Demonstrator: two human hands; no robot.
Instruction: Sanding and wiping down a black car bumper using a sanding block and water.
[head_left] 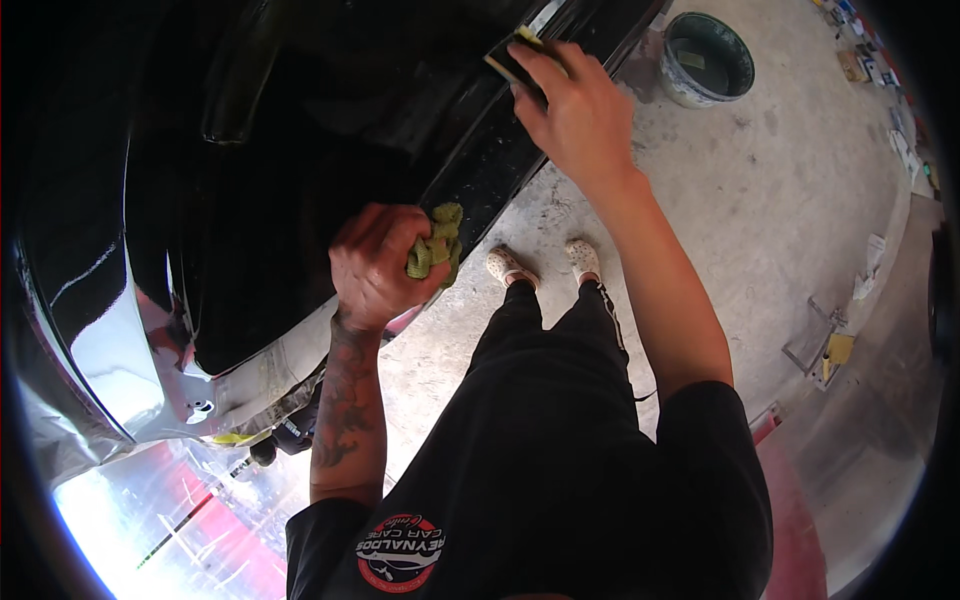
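A glossy black car panel (300,190) fills the upper left, with drops and wet streaks near its edge. My left hand (372,262) is closed in a fist around a crumpled green cloth (437,245), close to the panel's lower edge. Farther up the same edge, my right hand (582,118) grips a flat, dark sanding pad (508,62) with a yellowish side. The pad lies against the panel; its underside is hidden.
On the concrete floor (700,230) at upper right stands a dark bucket (706,60) of water with a small pale piece in it. A metal stand with a yellow pad (838,350) is at right. Assorted items line the right wall. Someone in dark clothes (295,428) shows partly behind my left forearm.
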